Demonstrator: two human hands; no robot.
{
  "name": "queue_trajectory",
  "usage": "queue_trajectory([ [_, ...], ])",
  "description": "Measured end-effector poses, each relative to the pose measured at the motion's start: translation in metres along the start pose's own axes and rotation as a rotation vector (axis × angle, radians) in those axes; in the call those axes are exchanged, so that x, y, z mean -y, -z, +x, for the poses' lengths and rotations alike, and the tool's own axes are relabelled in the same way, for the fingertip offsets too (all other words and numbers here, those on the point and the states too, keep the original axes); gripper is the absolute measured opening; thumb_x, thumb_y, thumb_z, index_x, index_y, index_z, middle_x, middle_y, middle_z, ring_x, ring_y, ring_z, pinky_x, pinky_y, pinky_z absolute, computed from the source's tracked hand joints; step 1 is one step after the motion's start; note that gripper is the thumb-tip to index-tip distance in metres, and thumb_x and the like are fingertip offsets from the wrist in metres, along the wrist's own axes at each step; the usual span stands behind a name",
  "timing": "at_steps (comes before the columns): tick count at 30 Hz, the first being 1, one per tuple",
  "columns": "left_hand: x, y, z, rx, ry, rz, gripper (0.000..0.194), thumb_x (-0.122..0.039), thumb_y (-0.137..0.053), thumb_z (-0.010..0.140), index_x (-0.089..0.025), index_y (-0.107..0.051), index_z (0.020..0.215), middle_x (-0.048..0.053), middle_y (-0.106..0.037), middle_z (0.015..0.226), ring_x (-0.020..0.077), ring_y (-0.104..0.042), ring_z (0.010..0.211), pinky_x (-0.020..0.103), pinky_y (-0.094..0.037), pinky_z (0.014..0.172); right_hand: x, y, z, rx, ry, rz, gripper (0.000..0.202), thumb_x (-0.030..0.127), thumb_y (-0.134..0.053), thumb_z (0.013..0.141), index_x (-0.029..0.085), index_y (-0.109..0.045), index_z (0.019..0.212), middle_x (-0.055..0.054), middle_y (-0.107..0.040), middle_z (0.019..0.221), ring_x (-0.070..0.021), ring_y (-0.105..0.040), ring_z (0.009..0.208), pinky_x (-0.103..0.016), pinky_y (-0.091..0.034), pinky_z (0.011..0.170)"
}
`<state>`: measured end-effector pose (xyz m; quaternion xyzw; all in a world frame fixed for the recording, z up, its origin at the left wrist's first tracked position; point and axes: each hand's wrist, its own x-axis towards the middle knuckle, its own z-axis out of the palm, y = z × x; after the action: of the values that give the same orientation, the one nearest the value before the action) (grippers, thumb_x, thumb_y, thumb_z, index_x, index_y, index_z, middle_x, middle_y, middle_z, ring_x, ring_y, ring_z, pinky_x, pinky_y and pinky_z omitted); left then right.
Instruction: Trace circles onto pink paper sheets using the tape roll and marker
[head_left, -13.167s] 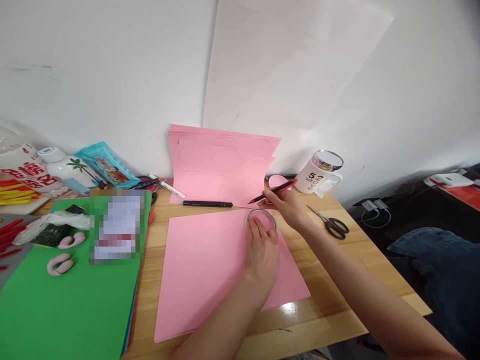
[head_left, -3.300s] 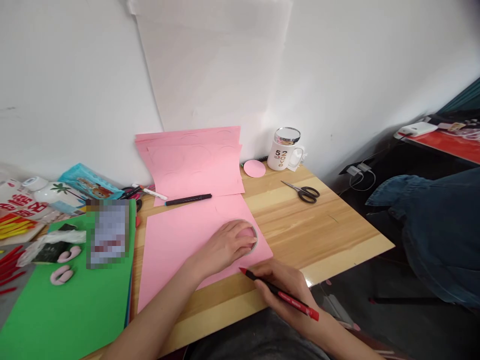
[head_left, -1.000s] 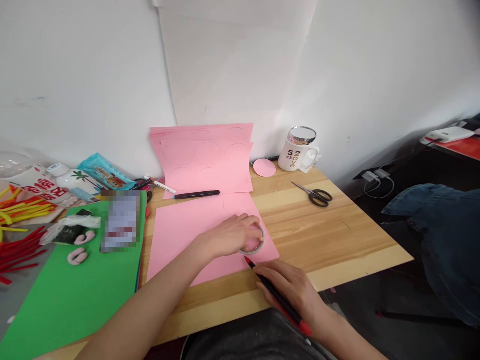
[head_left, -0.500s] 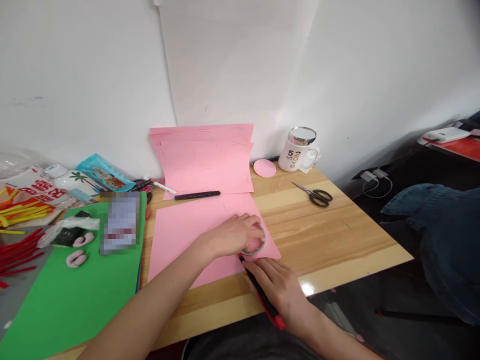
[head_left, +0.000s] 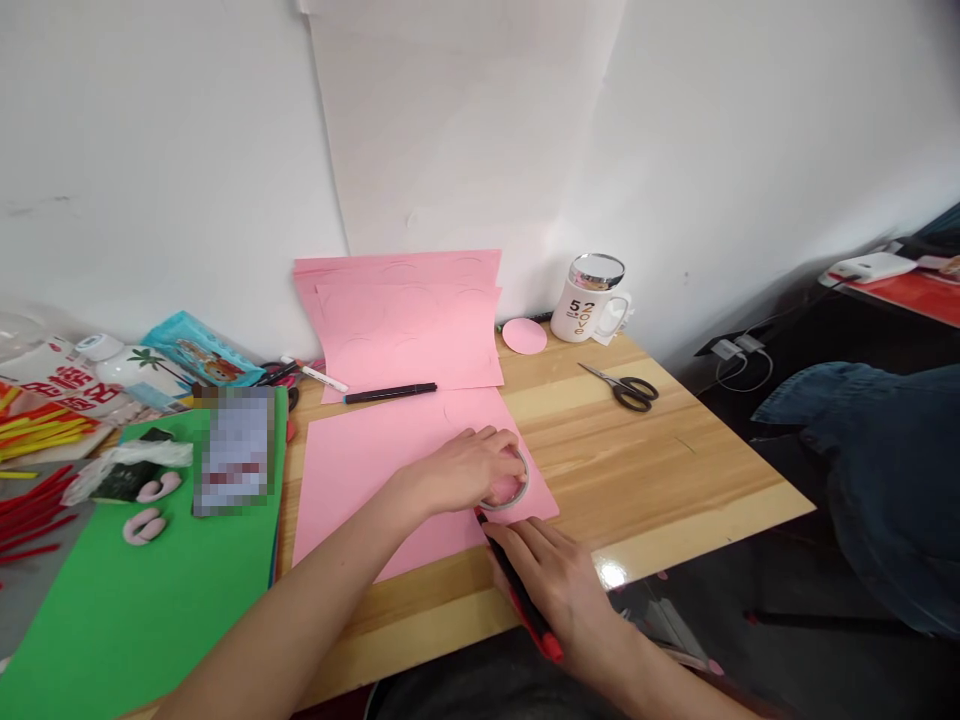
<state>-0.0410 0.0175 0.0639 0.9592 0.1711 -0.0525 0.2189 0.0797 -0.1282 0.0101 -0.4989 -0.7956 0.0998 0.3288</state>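
Note:
My left hand [head_left: 472, 468] presses a round ring with a pale grey rim [head_left: 526, 482] onto the pink sheet [head_left: 360, 480], its fingers curled inside the rim. Pink shows through the ring's middle. In my right hand [head_left: 562, 580] is a black marker with a red end [head_left: 534, 612], held at a slant. The marker's tip meets the paper at the ring's near left edge. A faint curved line shows near the sheet's top edge, beyond my left hand.
Behind lie pink sheets with drawn circles [head_left: 409, 320], a black marker [head_left: 390, 393] and a cut pink disc [head_left: 524, 337]. A white mug [head_left: 585, 312] and scissors [head_left: 626, 387] sit right. Green paper [head_left: 150, 600] with a phone [head_left: 236, 450] lies left.
The view has shifted slightly. Both hands, the ring and the marker stay in nearly the same place on the sheet.

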Motion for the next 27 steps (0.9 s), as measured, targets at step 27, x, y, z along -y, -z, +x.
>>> queue_trajectory([
  [27, -0.028, -0.013, -0.004, -0.056, 0.127, 0.210, 0.025, -0.002, -0.037, 0.087, -0.014, -0.057, 0.096, 0.010, -0.055, 0.111, 0.0236, -0.054, 0.100, 0.034, -0.046, 0.078, -0.066, 0.006, 0.163, 0.584, -0.310, 0.825, 0.028, 0.017, -0.062, 0.078, 0.020, -0.052, 0.103, 0.005, -0.060, 0.068, -0.0129, -0.062, 0.062, -0.028, -0.054, 0.064],
])
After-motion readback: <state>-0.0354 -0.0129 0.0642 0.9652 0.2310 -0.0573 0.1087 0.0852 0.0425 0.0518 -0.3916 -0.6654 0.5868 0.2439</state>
